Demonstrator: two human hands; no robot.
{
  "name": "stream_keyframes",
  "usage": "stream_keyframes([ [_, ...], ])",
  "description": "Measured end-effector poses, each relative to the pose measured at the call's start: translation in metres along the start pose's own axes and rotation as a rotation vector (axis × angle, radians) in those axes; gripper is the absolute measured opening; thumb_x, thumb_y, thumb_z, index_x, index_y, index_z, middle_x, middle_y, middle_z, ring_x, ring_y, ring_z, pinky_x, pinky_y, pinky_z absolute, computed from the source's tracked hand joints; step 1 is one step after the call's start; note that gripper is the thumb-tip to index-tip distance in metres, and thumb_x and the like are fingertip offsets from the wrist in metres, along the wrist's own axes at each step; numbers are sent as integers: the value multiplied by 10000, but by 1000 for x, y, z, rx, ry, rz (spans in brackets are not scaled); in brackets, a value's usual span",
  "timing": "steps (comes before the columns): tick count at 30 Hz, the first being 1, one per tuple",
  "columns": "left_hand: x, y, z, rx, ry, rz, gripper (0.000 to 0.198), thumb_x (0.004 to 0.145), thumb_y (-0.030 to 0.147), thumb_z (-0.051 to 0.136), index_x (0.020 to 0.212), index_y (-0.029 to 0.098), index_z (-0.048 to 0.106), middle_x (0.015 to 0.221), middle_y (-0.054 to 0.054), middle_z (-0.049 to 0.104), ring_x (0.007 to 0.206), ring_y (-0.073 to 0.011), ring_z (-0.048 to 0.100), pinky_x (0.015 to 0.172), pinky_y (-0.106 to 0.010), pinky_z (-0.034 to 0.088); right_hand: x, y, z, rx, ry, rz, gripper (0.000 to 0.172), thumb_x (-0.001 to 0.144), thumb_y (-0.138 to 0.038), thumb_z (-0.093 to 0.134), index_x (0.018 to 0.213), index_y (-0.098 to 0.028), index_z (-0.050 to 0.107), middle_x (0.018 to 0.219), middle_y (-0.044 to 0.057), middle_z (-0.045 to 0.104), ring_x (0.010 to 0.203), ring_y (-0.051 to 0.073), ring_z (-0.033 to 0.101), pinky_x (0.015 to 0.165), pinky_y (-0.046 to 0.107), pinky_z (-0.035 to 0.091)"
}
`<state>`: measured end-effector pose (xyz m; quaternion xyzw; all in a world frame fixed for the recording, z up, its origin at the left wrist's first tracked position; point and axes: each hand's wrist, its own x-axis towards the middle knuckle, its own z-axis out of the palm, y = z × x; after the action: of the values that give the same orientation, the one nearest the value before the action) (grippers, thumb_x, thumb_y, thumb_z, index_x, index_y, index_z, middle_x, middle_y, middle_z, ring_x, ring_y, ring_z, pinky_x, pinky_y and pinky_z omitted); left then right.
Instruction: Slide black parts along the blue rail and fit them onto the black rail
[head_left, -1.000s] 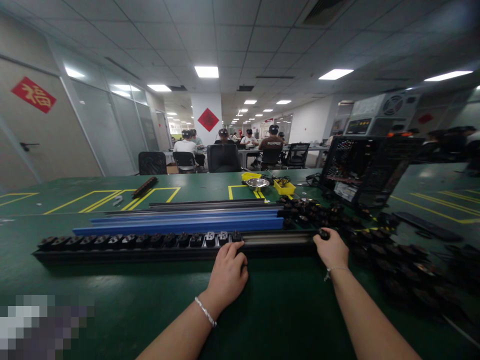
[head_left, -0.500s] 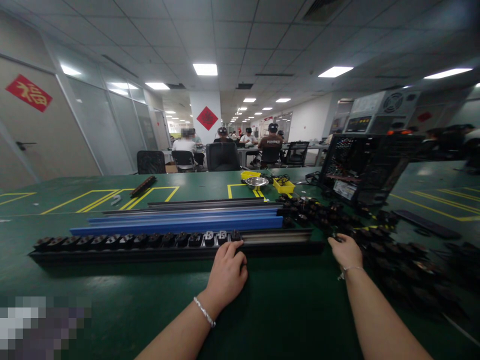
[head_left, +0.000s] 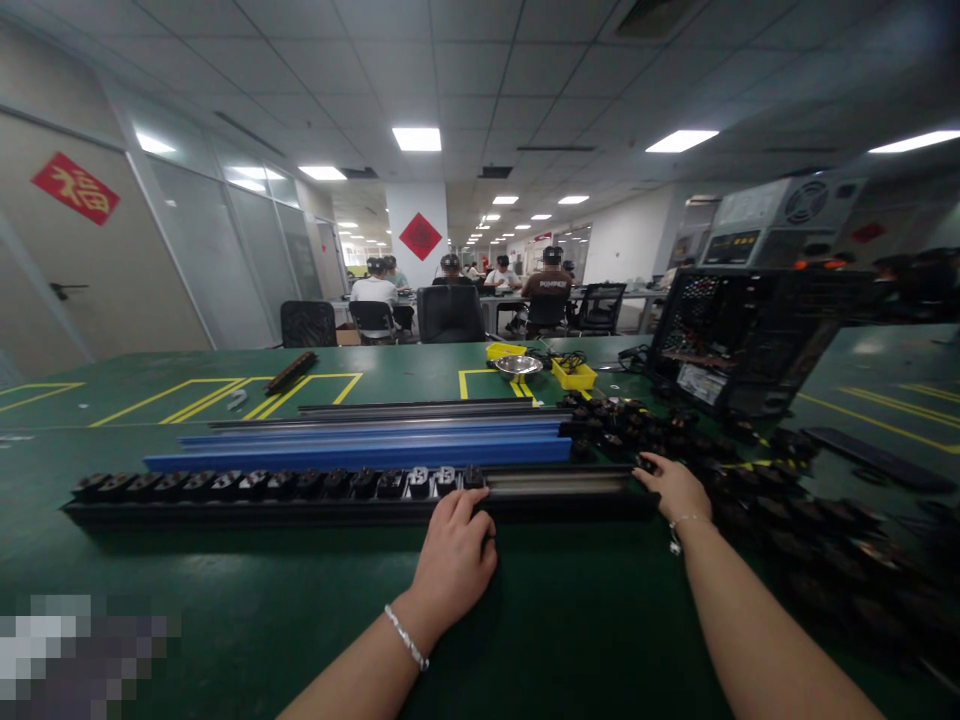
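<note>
In front of me lies a long black channel point(head_left: 300, 514), like a power strip housing. A row of socket modules point(head_left: 337, 482) sits in its left part, mostly black with a few paler ones. My left hand point(head_left: 459, 550) rests its outstretched fingertips on the channel, at the rightmost black socket module point(head_left: 473, 476). To the right of that module, the bare channel interior point(head_left: 559, 483) shows. My right hand point(head_left: 675, 487) is at the channel's right end, thumb and index finger pinched on a small black piece point(head_left: 645, 463) that looks like a socket module, partly hidden by the fingers.
Blue rails point(head_left: 360, 456) and dark rails lie behind the channel. Loose black parts point(head_left: 810, 530) are heaped on the right. Farther back are a metal bowl point(head_left: 518, 368), a yellow bin point(head_left: 574, 376) and an open computer case point(head_left: 739, 340). People sit at distant tables.
My right hand has moved left from the heap's edge to the channel's right end, carrying the small black piece. My left hand stays at the rightmost module. The view has shifted slightly.
</note>
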<state>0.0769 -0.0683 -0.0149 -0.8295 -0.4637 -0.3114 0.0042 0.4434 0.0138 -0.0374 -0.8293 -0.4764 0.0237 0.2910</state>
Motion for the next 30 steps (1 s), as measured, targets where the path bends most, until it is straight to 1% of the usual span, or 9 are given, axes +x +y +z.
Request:
stream_keyframes([
  [2, 0, 1, 0, 1, 10, -4, 146, 725, 100, 541, 793, 217, 596, 1248, -31, 524, 1176, -246, 415, 1005, -464, 371, 9, 1, 2, 56, -25, 44, 429, 690, -428, 567, 1073, -254, 647, 789, 28, 666, 671, 176, 586, 597, 284, 418],
  [5, 1, 2, -1, -1, 9, -17, 146, 724, 104, 545, 797, 220, 598, 1236, -26, 534, 1162, -242, 424, 999, -456, 374, 19, 7, 6, 125, 2, 65, 389, 641, -416, 599, 983, -244, 663, 716, 19, 679, 639, 180, 595, 579, 288, 412],
  [11, 2, 3, -1, -6, -1, -41, 129, 736, 124, 547, 801, 222, 598, 1233, -17, 536, 1167, -242, 414, 1002, -458, 367, 20, 11, 7, 316, -31, -37, 417, 637, -396, 570, 1006, -224, 662, 818, 30, 713, 750, 204, 625, 667, 315, 435],
  [14, 2, 2, -1, -4, 6, -32, 130, 732, 120, 551, 794, 222, 602, 1235, -15, 538, 1167, -238, 415, 1001, -452, 372, 13, 5, 0, 471, -34, -20, 459, 646, -410, 562, 1032, -183, 662, 832, 62, 713, 677, 187, 622, 652, 317, 446],
  [18, 2, 1, 0, -13, 25, -13, 122, 739, 114, 546, 776, 217, 600, 1225, -17, 548, 1154, -237, 425, 999, -452, 376, 3, -11, -17, 616, 102, 18, 443, 665, -401, 532, 999, -146, 673, 905, 105, 705, 618, 167, 607, 626, 308, 458],
  [21, 2, 0, 3, -39, 61, -9, 137, 740, 92, 526, 774, 212, 583, 1203, -25, 552, 1144, -228, 435, 994, -447, 382, -10, -34, -29, 524, 217, -7, 358, 701, -353, 478, 926, -171, 689, 907, 93, 705, 729, 193, 626, 672, 317, 455],
  [23, 2, -1, 4, -67, 102, -15, 170, 734, 65, 501, 796, 207, 573, 1172, -44, 547, 1124, -219, 451, 973, -432, 401, -27, -60, -31, 427, 262, -80, 318, 712, -332, 469, 884, -187, 693, 876, 78, 707, 787, 205, 626, 704, 322, 454],
  [27, 4, -4, 3, -75, 223, -51, 214, 725, 50, 478, 848, 199, 570, 1067, -68, 558, 1041, -214, 493, 916, -406, 432, -83, -128, -12, 402, 78, -442, 307, 759, -294, 423, 886, -197, 685, 935, 52, 699, 873, 179, 618, 822, 315, 448],
  [30, 6, -9, -1, 18, 330, -143, 251, 737, 88, 505, 959, 183, 572, 1103, -86, 568, 1067, -240, 482, 949, -438, 399, -126, -173, 10, 354, -58, -597, 335, 777, -298, 449, 1011, -177, 656, 1048, 69, 673, 999, 185, 583, 918, 320, 405],
])
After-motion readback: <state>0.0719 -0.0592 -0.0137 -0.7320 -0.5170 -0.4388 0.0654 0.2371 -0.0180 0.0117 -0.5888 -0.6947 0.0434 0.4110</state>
